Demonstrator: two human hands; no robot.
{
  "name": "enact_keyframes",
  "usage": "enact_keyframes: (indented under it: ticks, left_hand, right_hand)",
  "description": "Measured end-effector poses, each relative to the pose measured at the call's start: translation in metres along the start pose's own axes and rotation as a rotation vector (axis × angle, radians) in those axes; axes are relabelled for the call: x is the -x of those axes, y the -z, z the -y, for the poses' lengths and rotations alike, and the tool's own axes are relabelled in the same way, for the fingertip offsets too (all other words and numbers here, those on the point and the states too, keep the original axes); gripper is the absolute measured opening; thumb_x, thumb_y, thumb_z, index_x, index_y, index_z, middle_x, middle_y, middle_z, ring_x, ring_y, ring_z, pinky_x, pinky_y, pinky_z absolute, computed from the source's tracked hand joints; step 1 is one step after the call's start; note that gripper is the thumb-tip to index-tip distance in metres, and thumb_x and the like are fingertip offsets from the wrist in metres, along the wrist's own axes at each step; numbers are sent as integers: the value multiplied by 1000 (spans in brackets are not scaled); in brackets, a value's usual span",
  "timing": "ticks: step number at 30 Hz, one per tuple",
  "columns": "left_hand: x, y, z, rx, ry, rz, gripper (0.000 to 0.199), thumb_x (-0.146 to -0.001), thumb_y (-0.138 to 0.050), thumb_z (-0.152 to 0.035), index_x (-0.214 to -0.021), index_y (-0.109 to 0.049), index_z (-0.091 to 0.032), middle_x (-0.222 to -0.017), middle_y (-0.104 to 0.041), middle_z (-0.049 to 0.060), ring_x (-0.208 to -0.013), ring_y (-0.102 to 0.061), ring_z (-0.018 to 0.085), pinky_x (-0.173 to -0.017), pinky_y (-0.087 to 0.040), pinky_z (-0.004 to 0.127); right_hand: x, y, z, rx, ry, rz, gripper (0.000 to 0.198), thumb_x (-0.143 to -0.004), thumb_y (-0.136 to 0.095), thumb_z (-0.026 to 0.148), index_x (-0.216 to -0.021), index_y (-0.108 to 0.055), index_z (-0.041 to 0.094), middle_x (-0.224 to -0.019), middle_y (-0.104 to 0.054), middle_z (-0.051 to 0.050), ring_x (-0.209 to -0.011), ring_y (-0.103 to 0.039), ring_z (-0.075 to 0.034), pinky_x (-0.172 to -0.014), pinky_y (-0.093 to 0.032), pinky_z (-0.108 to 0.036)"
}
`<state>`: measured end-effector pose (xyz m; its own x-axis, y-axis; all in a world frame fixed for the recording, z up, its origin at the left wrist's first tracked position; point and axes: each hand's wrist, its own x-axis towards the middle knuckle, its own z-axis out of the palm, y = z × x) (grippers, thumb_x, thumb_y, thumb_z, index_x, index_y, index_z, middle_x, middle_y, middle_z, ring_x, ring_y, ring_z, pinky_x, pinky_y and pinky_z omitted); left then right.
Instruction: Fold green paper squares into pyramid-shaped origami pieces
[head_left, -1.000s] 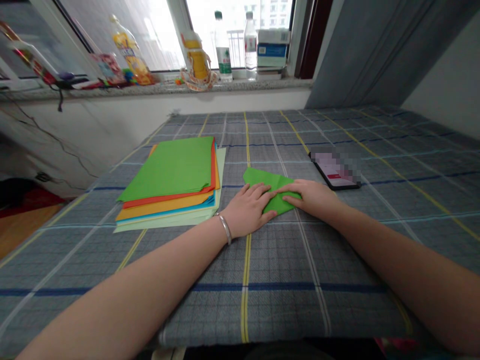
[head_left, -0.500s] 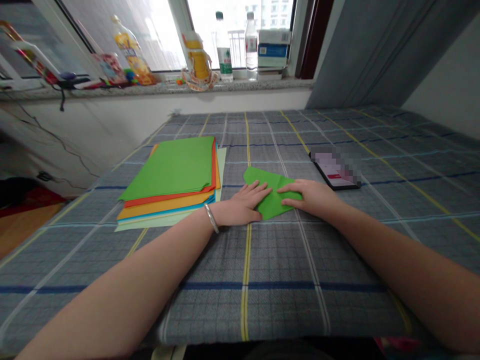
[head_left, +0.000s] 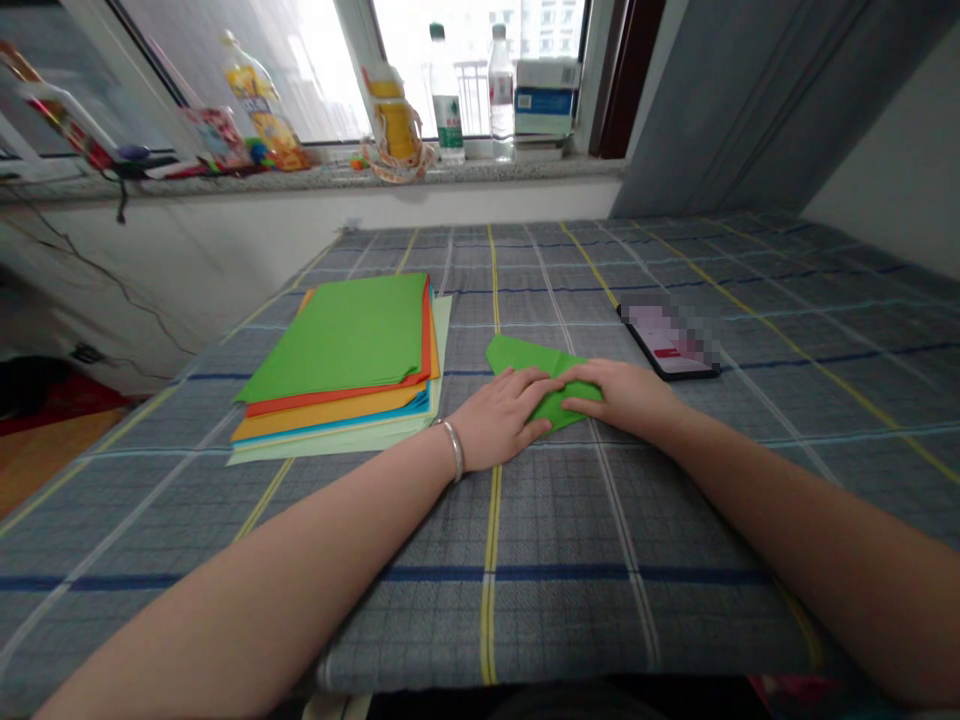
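left hand (head_left: 501, 418) slid back onto folded green paper (head_left: 525, 356), right hand (head_left: 626, 393) flat, tip pointing away-left

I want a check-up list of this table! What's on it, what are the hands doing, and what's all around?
Surface: checked cloth in grey, blue and yellow covers the table, lying flat.
Job's things: folded green paper, flat on the cloth under both hands.
Clutter: stack of coloured paper to the left, green sheet on top; phone to the right, screen lit.
Hands: left hand and right hand press flat on the folded green paper; bracelet on the left wrist.
Cables: dark cable hanging off the windowsill's left end.
Surroundings: windowsill with bottles and boxes; grey curtain at right.
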<state>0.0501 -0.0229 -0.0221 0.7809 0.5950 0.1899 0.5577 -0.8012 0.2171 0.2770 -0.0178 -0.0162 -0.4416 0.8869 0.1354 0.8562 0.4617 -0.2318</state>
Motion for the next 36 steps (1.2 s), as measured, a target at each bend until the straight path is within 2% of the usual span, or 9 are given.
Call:
enact_keyframes:
  ticks: [7, 13, 16, 20, 25, 28, 30, 33, 36]
  left_hand:
    - [-1, 0, 0, -58, 19, 69, 51, -98, -41, -42, -141, -38, -15, -151, -39, 13, -143, -31, 27, -118, -25, 47]
    - [-2, 4, -5, -107, 45, 157, 52, -101, -35, -38, -147, -32, -16, -159, -27, 9, -147, -23, 26, -120, -19, 46]
    - [-2, 6, -7, -108, 61, 171, 52, -100, -36, -41, -147, -33, -17, -158, -28, 8, -147, -23, 26, -120, -20, 46]
    - [-2, 6, -7, -108, 72, 163, 54, -99, -40, -45, -145, -37, -17, -157, -32, 8, -147, -25, 26, -119, -21, 46]
    - [-3, 6, -5, -93, 56, 138, 54, -98, -42, -46, -143, -39, -17, -155, -36, 8, -145, -28, 26, -118, -22, 45]
    - [-3, 7, -4, -82, 65, 145, 54, -97, -44, -46, -142, -39, -17, -155, -36, 9, -145, -29, 26, -118, -23, 45]
    - [-4, 7, -4, -75, 61, 144, 54, -96, -45, -46, -142, -39, -18, -155, -36, 9, -144, -30, 26, -118, -24, 46]
    - [-4, 7, -5, -68, 59, 140, 53, -96, -47, -44, -141, -39, -18, -154, -37, 9, -144, -30, 26, -118, -24, 46]
    - [-4, 8, -6, -61, 70, 150, 53, -96, -48, -43, -142, -39, -17, -155, -36, 9, -145, -29, 26, -118, -24, 47]
  right_hand:
    - [0, -2, -1, 16, -18, -10, 33, -88, -56, 50, -114, -68, 33, -116, -70, -3, -104, -65, -25, -86, -50, -39]
    - [0, -2, -1, 34, -16, -20, 37, -89, -55, 50, -118, -66, 30, -120, -69, -4, -106, -64, -26, -88, -49, -39]
    - [1, 0, -1, 42, -17, -14, 39, -86, -58, 52, -117, -64, 29, -118, -69, -4, -104, -65, -26, -84, -50, -39]
    - [1, 4, 2, 37, -83, -17, 59, -73, -67, 61, -119, -60, 25, -110, -69, -7, -93, -66, -27, -75, -51, -39]
    - [2, 2, 10, 52, -32, -54, 71, -67, -70, 64, -122, -56, 21, -113, -64, -11, -102, -61, -30, -89, -48, -45]
    - [5, -1, 13, 78, -37, -79, 69, -72, -66, 62, -127, -53, 22, -119, -60, -12, -112, -55, -32, -96, -43, -49]
    - [8, -3, 13, 90, -35, -87, 71, -74, -63, 59, -133, -48, 22, -132, -54, -14, -124, -48, -35, -103, -38, -52]
    - [12, -4, 7, 144, -52, -85, 80, -76, -62, 58, -142, -39, 18, -150, -37, -17, -142, -24, -39, -114, -19, -58]
    - [13, -4, -2, 187, -113, -87, 89, -76, -62, 57, -148, -29, 17, -157, -27, -18, -147, -7, -41, -116, -8, -60]
